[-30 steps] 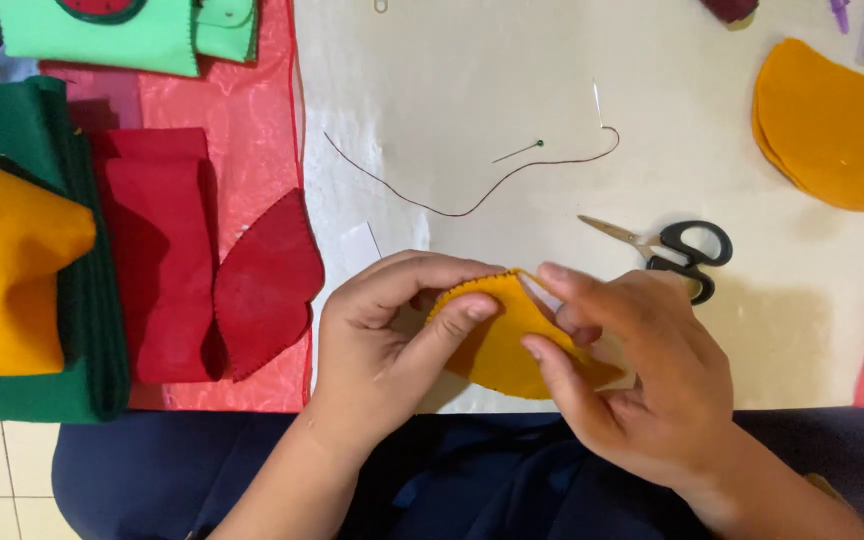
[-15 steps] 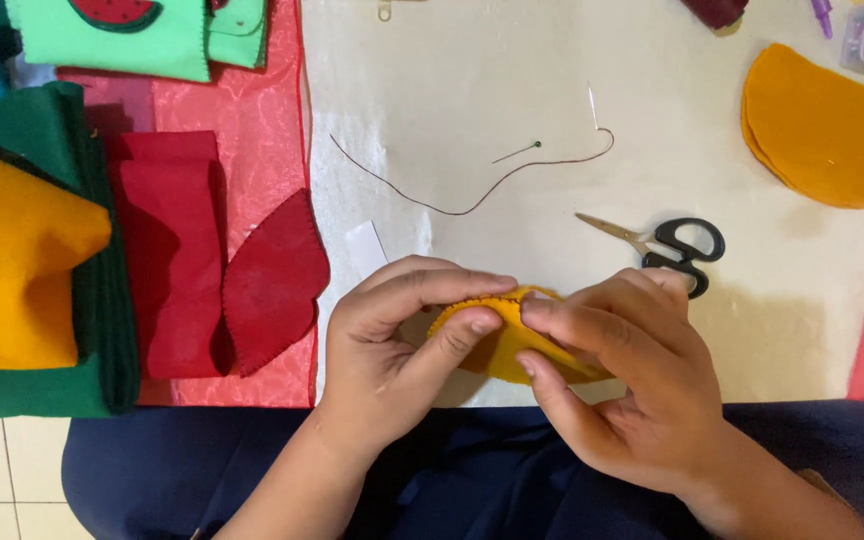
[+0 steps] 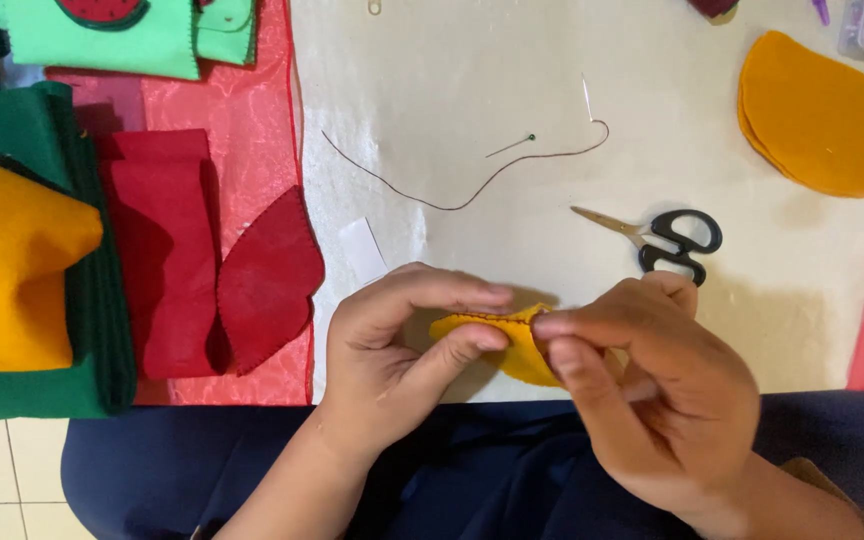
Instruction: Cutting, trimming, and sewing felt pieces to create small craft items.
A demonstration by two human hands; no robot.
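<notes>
A small yellow felt piece [image 3: 500,342] with a stitched top edge is held between both hands near the table's front edge. My left hand [image 3: 392,345] pinches its left end between thumb and fingers. My right hand [image 3: 652,390] pinches its right end with thumb and forefinger and covers much of it. A threaded needle with brown thread [image 3: 472,185] lies on the white table [image 3: 452,90] beyond the hands, beside a green-headed pin [image 3: 512,146]. Black-handled scissors [image 3: 667,240] lie just past my right hand.
Red felt pieces [image 3: 212,260] lie on a pink cloth at the left, next to folded green and yellow felt [image 3: 12,260]. A stack of orange felt half-rounds [image 3: 822,115] sits at the back right. Mint green felt [image 3: 122,35] lies at the back left.
Both hands have drawn closer to me with the yellow piece, folding it narrower; my right fingers now pinch its right end.
</notes>
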